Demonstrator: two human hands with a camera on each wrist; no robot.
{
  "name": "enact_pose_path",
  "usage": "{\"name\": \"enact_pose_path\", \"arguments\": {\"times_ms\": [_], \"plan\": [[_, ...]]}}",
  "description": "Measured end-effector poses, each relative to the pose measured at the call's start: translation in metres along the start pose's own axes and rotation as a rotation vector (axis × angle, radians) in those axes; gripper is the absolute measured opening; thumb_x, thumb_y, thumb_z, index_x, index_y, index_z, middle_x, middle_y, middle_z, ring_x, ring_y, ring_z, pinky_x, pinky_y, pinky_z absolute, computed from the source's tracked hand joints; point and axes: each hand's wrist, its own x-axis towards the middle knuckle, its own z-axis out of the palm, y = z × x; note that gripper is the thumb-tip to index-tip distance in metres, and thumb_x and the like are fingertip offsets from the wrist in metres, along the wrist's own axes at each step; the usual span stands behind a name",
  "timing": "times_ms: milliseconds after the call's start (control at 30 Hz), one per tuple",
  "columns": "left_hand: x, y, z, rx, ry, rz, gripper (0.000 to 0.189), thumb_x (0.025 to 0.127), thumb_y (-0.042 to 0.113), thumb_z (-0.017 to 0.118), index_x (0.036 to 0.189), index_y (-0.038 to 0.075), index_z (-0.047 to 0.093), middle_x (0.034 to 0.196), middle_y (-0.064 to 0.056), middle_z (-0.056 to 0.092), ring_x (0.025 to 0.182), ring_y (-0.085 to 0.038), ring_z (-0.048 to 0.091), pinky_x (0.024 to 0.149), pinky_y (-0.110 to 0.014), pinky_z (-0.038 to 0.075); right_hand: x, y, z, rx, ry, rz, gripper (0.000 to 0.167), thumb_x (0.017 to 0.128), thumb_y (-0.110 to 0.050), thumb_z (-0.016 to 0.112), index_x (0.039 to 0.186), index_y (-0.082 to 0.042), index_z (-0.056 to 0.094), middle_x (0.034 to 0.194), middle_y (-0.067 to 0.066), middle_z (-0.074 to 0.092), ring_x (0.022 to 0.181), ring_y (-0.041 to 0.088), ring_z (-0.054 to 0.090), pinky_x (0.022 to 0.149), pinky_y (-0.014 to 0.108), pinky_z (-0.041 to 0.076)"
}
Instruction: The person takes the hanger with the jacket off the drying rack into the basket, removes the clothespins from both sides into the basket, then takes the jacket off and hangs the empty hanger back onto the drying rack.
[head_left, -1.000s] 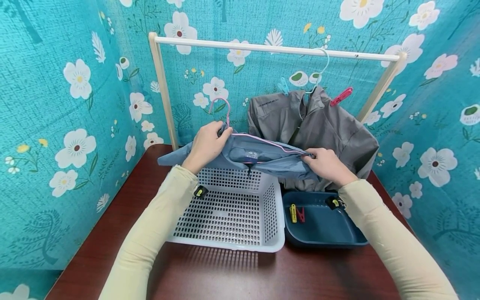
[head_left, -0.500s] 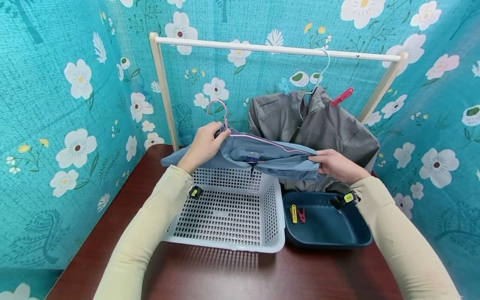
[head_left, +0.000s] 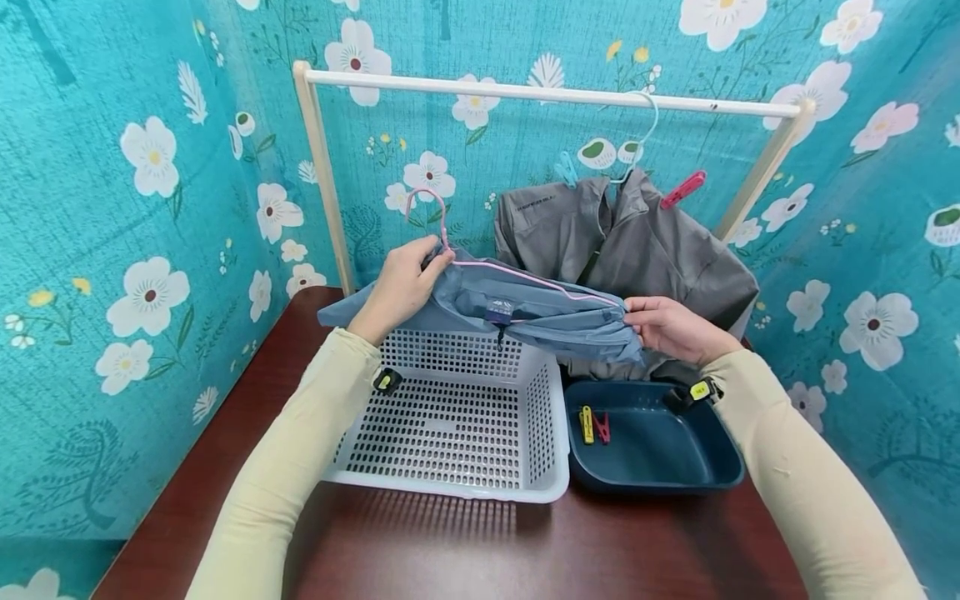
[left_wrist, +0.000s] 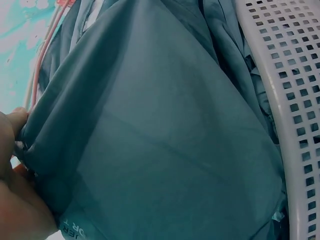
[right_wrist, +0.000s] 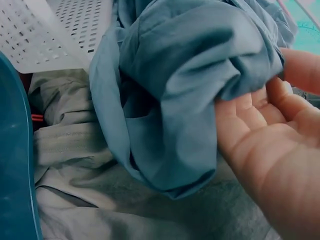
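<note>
A blue jacket [head_left: 468,296] with a dark neck label is stretched between both hands, above the white basket. A pink clothes hanger [head_left: 551,285] runs inside its shoulders, its hook sticking up at the left. My left hand [head_left: 405,283] grips the collar right beside the hook; in the left wrist view, the jacket [left_wrist: 165,115] hangs down from the fingers. My right hand [head_left: 672,327] pinches the cloth by the hanger's right end. The right wrist view shows this hand [right_wrist: 277,125] with the thumb on top and fingers under the bunched fabric.
Behind, a grey jacket [head_left: 540,233] hangs from a rack bar [head_left: 465,86] on a light blue hanger, with a blue clip [head_left: 567,169] and a red clip [head_left: 682,190]. A white basket [head_left: 558,467] stands beside a dark blue basin [head_left: 652,450] holding yellow and red clips.
My right hand has slid outward to the right and its fingers have straightened somewhat along the cloth. The left hand and the pink hook have shifted slightly left.
</note>
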Motion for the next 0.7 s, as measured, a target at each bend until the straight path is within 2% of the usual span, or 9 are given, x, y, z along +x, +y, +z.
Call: {"name": "enact_pose_path", "arguments": {"times_ms": [167,300,533,700], "plan": [[0.000,0.001,-0.002,-0.002,0.009,0.015,0.033,0.100,0.035,0.045,0.080,0.010,0.048,0.067,-0.007,0.037,0.055,-0.022,0.033,0.055,-0.033,0.029,0.003,0.000,0.003,-0.143,0.108,0.044,0.019,0.102,-0.005,0.040,0.092,-0.006,0.056,0.080,0.003,0.054,0.071,0.014,0.055,0.065,0.027,0.047],[0.000,-0.001,-0.002,-0.017,0.030,-0.005,0.034,0.100,0.037,0.045,0.079,0.010,0.047,0.066,-0.007,0.036,0.054,-0.022,0.032,0.054,-0.032,0.029,0.003,0.000,0.006,-0.257,0.167,0.074,0.014,0.101,-0.009,0.045,0.093,-0.004,0.055,0.081,0.003,0.052,0.071,0.015,0.053,0.064,0.027,0.044],[0.001,0.000,-0.001,-0.107,0.078,-0.049,0.038,0.100,0.040,0.044,0.076,0.010,0.042,0.064,-0.007,0.033,0.052,-0.021,0.027,0.052,-0.031,0.027,0.008,0.006,0.014,-0.412,0.213,0.143,0.012,0.100,-0.007,0.043,0.091,-0.001,0.049,0.076,0.004,0.038,0.064,0.017,0.038,0.062,0.029,0.032],[0.002,0.006,0.000,-0.102,0.076,-0.056,0.037,0.099,0.041,0.044,0.079,0.010,0.045,0.066,-0.007,0.034,0.054,-0.021,0.030,0.054,-0.031,0.027,0.012,0.012,0.021,-0.552,0.237,0.134,0.015,0.100,-0.008,0.044,0.089,0.001,0.048,0.072,0.005,0.038,0.060,0.021,0.038,0.060,0.029,0.035]]}}
